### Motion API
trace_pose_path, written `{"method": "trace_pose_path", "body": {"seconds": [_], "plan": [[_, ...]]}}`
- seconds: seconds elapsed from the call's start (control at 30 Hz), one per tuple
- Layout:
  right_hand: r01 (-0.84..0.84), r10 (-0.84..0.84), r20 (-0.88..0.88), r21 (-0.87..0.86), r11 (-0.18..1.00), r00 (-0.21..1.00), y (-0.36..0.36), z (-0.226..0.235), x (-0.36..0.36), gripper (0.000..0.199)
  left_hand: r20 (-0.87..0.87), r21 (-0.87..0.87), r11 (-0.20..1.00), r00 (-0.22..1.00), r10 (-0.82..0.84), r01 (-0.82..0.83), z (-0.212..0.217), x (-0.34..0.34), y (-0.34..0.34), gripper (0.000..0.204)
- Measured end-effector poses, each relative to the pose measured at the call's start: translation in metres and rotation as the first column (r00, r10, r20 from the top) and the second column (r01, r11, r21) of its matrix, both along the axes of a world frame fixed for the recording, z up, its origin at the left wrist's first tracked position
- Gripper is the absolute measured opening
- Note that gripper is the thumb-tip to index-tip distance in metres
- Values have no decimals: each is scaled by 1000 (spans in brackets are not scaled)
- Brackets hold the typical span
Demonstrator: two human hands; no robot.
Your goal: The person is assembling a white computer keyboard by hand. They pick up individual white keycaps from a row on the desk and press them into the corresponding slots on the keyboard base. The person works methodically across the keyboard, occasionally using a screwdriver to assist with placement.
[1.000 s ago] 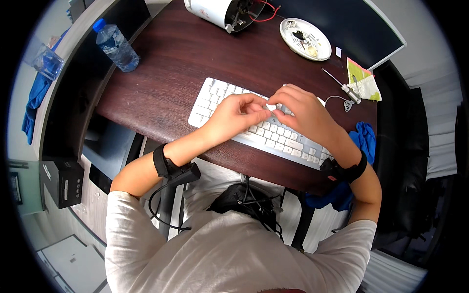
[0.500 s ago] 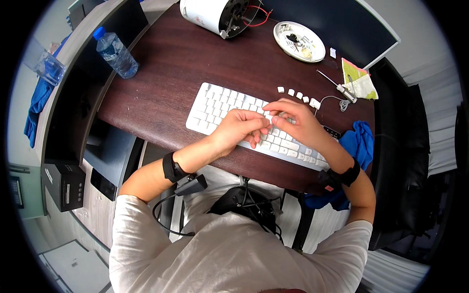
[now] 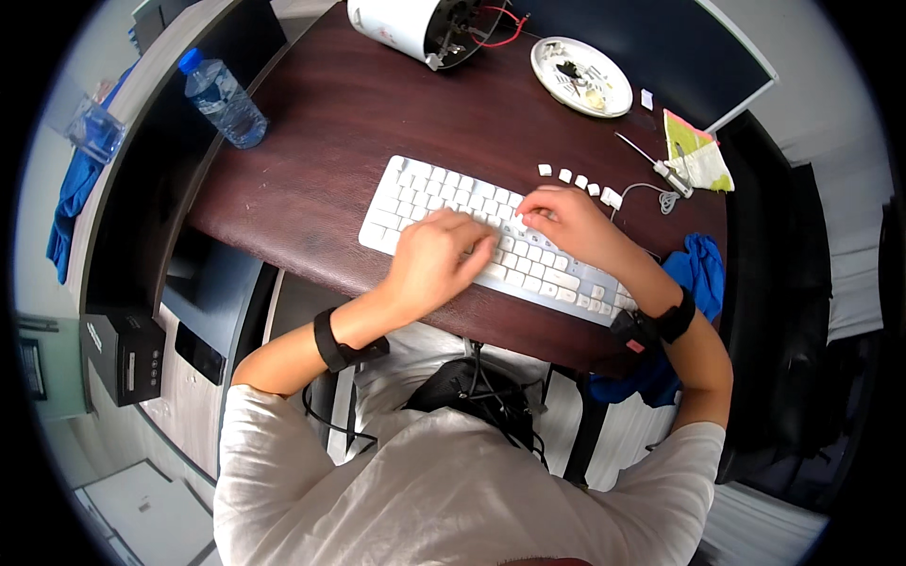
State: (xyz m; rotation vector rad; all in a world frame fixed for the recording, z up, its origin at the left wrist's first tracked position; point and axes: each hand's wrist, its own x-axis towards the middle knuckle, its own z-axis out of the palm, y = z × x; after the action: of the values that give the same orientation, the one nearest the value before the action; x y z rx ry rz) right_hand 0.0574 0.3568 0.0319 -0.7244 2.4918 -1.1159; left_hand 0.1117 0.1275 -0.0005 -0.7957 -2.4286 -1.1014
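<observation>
Both hands rest on the white keyboard point(image 3: 491, 241): the left hand point(image 3: 439, 259) lies flat, steadying it, while the right hand point(image 3: 566, 219) pinches at a key, grip unclear. Loose keycaps point(image 3: 578, 179) lie just beyond the right hand. Best to lift straight up, keeping the board pinned to the desk point(image 3: 321, 160).

— What carries it all?
— A dark brown wooden desk point(image 3: 377, 123).
— And on it?
— A white flat keyboard point(image 3: 453, 203) near the front edge, loose white keycaps point(image 3: 578, 179) behind it, a clear plastic water bottle point(image 3: 225, 100) at the left edge, a white round plate point(image 3: 580, 75) at the far edge.
</observation>
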Motion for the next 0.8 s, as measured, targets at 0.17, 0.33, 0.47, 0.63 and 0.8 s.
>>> {"method": "trace_pose_path", "body": {"seconds": [0.17,0.33,0.47,0.63,0.8], "plan": [[-58,75,-134,124,991,988,-12,-6,1,12,-74,-250,968,997,5,-23,-6,-1,-7,34],[-76,118,-274,158,984,954,-14,-16,4,13,-126,-272,962,992,-7,-27,-17,0,-3,38],[13,49,-270,223,975,962,-17,-11,7,12,-119,-273,962,993,-14,-19,-18,0,-1,39],[55,24,-290,260,964,957,-22,-17,11,12,-112,-304,953,993,-25,-10,-20,0,-2,42],[103,-28,-301,239,965,953,-25,-18,17,12,-98,-324,946,995,-25,-8,-18,3,0,45]]}}
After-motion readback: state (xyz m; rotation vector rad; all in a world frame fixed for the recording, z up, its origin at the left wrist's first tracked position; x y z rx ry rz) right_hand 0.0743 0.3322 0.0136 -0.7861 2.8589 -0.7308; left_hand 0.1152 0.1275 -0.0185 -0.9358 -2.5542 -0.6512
